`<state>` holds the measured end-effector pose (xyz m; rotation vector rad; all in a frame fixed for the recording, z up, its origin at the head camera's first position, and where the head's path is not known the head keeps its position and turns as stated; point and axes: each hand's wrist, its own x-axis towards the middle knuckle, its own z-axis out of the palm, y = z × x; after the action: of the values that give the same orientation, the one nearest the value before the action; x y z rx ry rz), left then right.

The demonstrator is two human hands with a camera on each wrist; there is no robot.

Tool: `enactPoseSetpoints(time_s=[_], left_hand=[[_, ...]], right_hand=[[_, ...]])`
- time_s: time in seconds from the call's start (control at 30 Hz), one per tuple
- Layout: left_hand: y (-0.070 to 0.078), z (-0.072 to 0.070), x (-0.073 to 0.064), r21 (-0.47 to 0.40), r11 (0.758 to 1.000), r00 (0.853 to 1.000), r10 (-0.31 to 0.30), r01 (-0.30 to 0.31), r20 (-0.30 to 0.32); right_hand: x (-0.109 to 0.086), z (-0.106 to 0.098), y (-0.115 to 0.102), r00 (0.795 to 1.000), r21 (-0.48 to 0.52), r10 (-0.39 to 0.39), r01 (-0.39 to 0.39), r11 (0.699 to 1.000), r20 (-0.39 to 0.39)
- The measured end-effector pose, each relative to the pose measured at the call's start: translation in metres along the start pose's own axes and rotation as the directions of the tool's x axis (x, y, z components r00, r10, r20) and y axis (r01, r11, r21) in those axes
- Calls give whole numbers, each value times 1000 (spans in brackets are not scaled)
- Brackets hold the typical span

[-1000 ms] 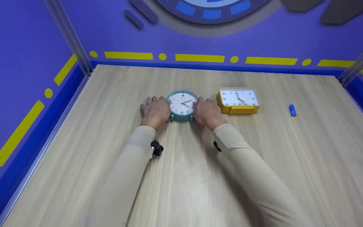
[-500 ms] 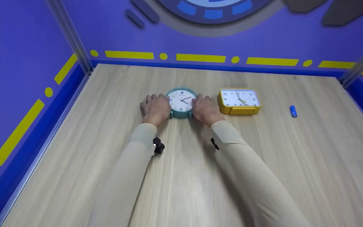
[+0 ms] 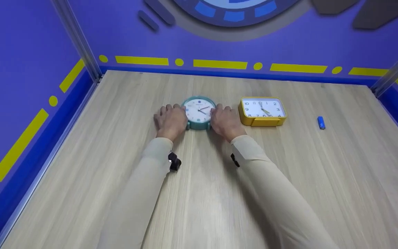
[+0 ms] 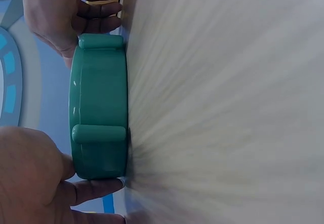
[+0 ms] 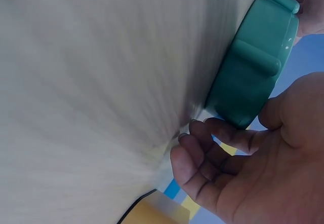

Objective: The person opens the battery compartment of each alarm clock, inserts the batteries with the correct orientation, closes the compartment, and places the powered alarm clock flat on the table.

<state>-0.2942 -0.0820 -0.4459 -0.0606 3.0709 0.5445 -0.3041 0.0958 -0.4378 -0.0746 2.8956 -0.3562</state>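
A round green alarm clock (image 3: 199, 125) with a white dial lies face up on the wooden table. Its two peg feet point toward me. On the left side, my left hand (image 3: 172, 121) holds the rim, thumb at the dial's edge and fingers down the side. My right hand (image 3: 226, 121) grips the opposite side likewise. In the left wrist view the clock (image 4: 101, 92) sits flat on the table between both hands. The right wrist view shows the right thumb and index finger against the clock (image 5: 253, 67), the other fingers curled beside it.
A yellow rectangular alarm clock (image 3: 264, 121) lies close to the right hand, face tilted up. Farther right is a small blue cylinder (image 3: 321, 122). Purple-blue panels (image 3: 219, 45) with yellow marks wall the table (image 3: 199, 207) at the back and sides.
Between one second and half a second ago, both hands and the green clock shifted slightly away from me. Since then they have stayed in place.
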Motion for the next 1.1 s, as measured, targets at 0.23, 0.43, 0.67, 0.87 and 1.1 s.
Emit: enactPoseSetpoints(time_s=[0.23,0.43,0.67,0.87,1.1], left_hand=[[0,4,0,-20,1000,1000,-4,3,-26],[-1,7,1,-33,999,999,-23,22,-43],[-5,7,1,-73,997,999,-38,35,-36],[-7,3,-4,-132,990,997,-49,40,-62],[-5,1,-14,-201,979,979,-4,-38,-206]], right_hand=[[0,5,0,998,15,-2,3,1000,-67],[-1,7,2,997,71,-2,8,997,-76],[-2,4,9,996,91,-44,51,994,-81],[-8,-3,19,995,139,-55,65,988,-78],[-25,-8,30,978,204,-75,115,972,-195]])
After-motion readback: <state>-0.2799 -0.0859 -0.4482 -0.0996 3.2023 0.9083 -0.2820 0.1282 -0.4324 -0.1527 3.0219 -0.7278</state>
